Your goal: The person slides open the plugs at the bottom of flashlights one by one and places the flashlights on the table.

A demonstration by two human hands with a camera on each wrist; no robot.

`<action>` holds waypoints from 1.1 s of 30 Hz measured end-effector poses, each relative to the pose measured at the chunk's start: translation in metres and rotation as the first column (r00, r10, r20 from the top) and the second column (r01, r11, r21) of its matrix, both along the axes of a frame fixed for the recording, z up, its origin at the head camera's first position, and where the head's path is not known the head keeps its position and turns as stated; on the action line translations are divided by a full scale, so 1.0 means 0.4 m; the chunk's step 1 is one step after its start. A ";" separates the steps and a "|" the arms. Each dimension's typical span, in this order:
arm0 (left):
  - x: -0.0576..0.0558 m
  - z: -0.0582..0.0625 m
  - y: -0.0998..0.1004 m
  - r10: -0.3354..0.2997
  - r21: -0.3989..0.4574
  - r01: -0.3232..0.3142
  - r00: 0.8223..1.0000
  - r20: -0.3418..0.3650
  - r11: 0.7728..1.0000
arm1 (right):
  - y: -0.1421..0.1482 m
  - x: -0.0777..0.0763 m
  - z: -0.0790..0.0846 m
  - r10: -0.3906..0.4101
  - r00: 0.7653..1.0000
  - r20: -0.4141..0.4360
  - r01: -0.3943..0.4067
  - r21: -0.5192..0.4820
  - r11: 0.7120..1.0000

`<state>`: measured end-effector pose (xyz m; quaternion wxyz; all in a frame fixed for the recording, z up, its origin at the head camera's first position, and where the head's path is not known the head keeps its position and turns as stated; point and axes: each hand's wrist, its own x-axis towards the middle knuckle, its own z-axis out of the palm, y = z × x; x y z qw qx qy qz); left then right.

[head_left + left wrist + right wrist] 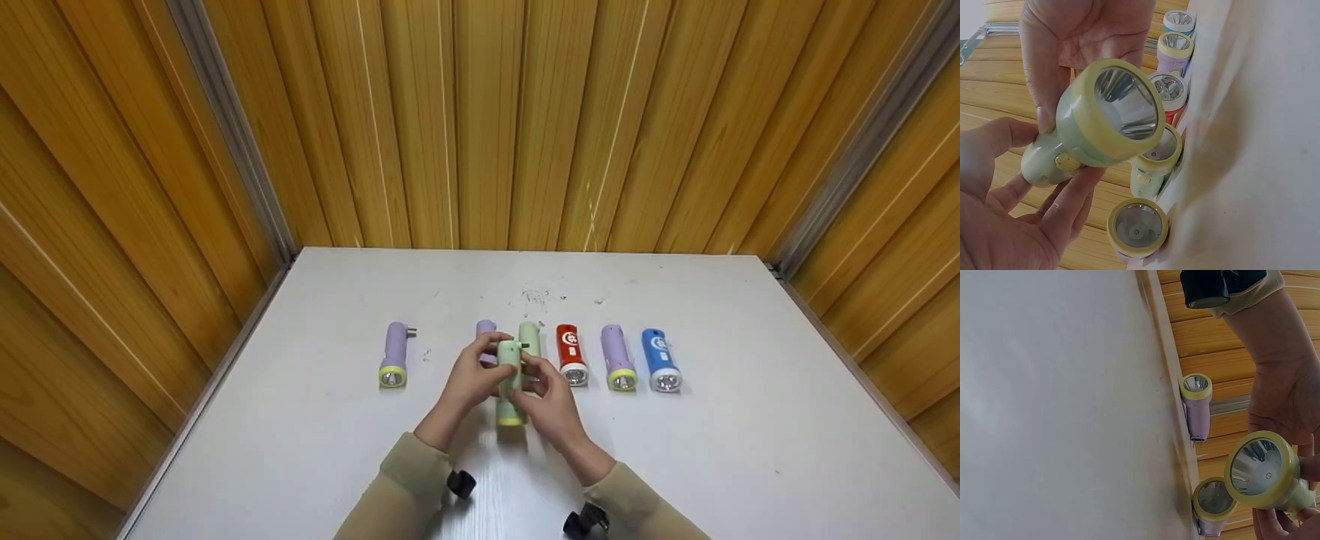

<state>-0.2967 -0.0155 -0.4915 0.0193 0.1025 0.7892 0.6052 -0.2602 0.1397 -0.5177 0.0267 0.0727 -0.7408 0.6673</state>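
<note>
Both hands hold a pale green flashlight (510, 384) with a yellow rim above the white table. My left hand (471, 376) grips it from the left, and my right hand (551, 399) pinches it from the right. Plug prongs (525, 346) stick out near its tail. The left wrist view shows its reflector (1126, 104) and yellow switch (1067, 162). Behind it on the table lie another green flashlight (529, 337) and a purple flashlight (486, 328), both partly hidden by the hands.
On the white table (300, 465), a purple flashlight (394, 352) with prongs out lies to the left. To the right lie a red flashlight (570, 352), another purple flashlight (616, 354) and a blue flashlight (660, 358). Wood-patterned panels (487, 127) enclose the back and sides.
</note>
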 end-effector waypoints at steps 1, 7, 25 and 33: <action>0.000 -0.001 0.000 -0.001 0.003 0.001 1.000 0.003 1.000 | 0.000 0.000 0.000 0.001 1.000 0.002 -0.001 0.002 1.000; -0.001 -0.003 0.000 -0.003 -0.001 0.003 1.000 0.012 1.000 | -0.001 0.005 0.003 0.005 1.000 -0.003 -0.005 0.012 1.000; -0.003 -0.002 -0.001 -0.003 -0.028 0.004 1.000 0.011 1.000 | -0.002 -0.002 0.000 -0.002 1.000 0.006 0.002 0.029 1.000; -0.003 -0.007 -0.001 -0.017 -0.022 0.017 1.000 -0.014 1.000 | -0.004 0.007 0.006 -0.002 1.000 0.012 0.001 0.020 1.000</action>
